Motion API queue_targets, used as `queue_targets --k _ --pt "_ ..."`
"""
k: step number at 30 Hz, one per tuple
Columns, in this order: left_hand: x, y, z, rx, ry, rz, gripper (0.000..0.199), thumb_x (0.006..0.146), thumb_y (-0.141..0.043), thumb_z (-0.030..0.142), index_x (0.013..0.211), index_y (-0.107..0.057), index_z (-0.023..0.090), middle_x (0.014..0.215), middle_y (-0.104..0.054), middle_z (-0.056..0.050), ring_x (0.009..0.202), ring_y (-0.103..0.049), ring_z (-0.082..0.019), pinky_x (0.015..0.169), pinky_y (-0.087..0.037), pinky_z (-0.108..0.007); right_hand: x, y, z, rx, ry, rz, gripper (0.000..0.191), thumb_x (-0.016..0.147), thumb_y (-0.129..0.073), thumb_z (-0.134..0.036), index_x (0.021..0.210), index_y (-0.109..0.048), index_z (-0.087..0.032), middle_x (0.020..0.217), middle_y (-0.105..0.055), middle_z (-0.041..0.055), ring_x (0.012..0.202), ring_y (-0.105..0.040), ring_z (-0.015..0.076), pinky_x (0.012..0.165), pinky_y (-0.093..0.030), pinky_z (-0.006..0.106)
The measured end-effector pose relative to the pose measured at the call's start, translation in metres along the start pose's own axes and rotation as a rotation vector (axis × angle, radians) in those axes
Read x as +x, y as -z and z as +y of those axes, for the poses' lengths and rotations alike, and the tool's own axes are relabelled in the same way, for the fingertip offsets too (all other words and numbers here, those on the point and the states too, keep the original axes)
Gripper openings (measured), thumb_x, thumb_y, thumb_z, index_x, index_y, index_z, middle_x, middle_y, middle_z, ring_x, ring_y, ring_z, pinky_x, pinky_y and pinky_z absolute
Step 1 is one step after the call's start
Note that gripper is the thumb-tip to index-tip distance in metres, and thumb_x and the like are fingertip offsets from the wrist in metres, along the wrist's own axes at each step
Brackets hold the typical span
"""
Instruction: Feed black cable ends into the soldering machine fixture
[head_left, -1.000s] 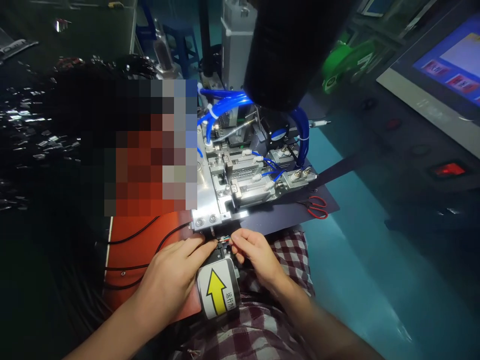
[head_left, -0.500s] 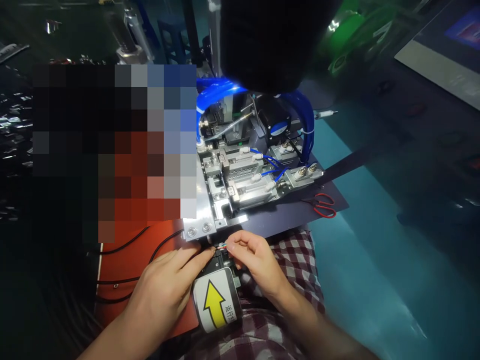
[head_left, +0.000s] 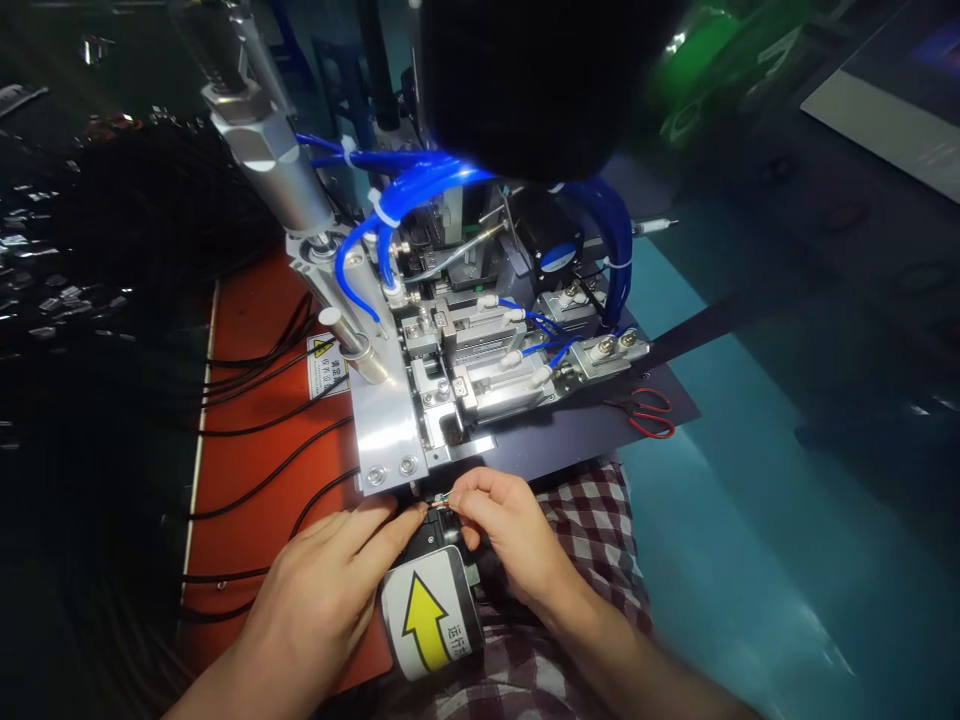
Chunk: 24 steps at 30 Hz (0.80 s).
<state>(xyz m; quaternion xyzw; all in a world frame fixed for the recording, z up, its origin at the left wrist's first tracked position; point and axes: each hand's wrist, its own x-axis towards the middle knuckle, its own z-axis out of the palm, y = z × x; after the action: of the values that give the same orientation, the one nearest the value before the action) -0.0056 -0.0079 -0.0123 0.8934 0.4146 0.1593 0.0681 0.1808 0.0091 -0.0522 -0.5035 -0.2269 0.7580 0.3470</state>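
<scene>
red tabletop (head_left: pixel 241 542), left hand (head_left: pixel 330 570), thin wires (head_left: pixel 441 503) between, right hand (head_left: pixel 506 525) pinching them

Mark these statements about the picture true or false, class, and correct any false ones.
1. The right hand pinches thin wires. True.
2. The left hand holds the scissors. False: the scissors lie on the dark plate; the left hand is at the wires.
3. The arrow is yellow. True.
4. The scissors have blue handles. False: they are red.
5. Black cables lie across the red board. True.
</scene>
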Motion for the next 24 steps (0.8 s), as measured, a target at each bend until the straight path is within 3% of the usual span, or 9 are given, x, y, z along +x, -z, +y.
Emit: queue_targets --k 7,13,20,24 --pt "0.000 0.000 -0.002 -0.021 -0.005 -0.031 0.032 0.091 -0.037 0.011 0.118 -0.054 0.014 0.094 -0.064 -0.008 0.077 -0.060 -0.016 0.066 -0.049 -0.025 -0.001 0.008 -0.002 -0.030 0.089 -0.014 0.022 0.077 -0.060 -0.034 0.073 -0.058 -0.013 0.057 -0.052 -0.0035 0.048 -0.044 0.0067 0.052 -0.032 0.022" --pt "-0.003 -0.003 -0.003 -0.021 0.018 -0.059 0.032 0.091 -0.038 0.012 0.119 -0.054 0.015 0.097 -0.063 -0.008 0.080 -0.060 -0.016 0.068 -0.048 -0.026 -0.001 -0.003 -0.002 -0.157 0.136 0.052 0.021 0.074 -0.063 -0.034 0.072 -0.054 -0.015 0.057 -0.050 -0.0043 0.046 -0.045 0.0079 0.047 -0.033 0.021" --pt "0.003 0.000 0.001 -0.009 -0.004 -0.002 0.029 0.093 -0.036 0.014 0.113 -0.057 0.013 0.089 -0.064 -0.008 0.074 -0.060 -0.016 0.062 -0.048 -0.027 0.002 -0.003 -0.007 -0.150 -0.014 -0.011 0.019 0.077 -0.056 -0.032 0.067 -0.052 -0.016 0.042 -0.047 -0.0061 0.040 -0.039 0.0080 0.045 -0.030 0.022" --pt "0.008 0.002 0.003 -0.026 0.007 0.020 0.028 0.093 -0.035 0.013 0.109 -0.058 0.013 0.089 -0.066 -0.008 0.074 -0.059 -0.018 0.062 -0.048 -0.029 -0.001 0.000 -0.009 -0.128 0.004 -0.070 0.025 0.077 -0.059 -0.038 0.067 -0.053 -0.016 0.047 -0.051 -0.0045 0.045 -0.044 0.0089 0.049 -0.033 0.022"
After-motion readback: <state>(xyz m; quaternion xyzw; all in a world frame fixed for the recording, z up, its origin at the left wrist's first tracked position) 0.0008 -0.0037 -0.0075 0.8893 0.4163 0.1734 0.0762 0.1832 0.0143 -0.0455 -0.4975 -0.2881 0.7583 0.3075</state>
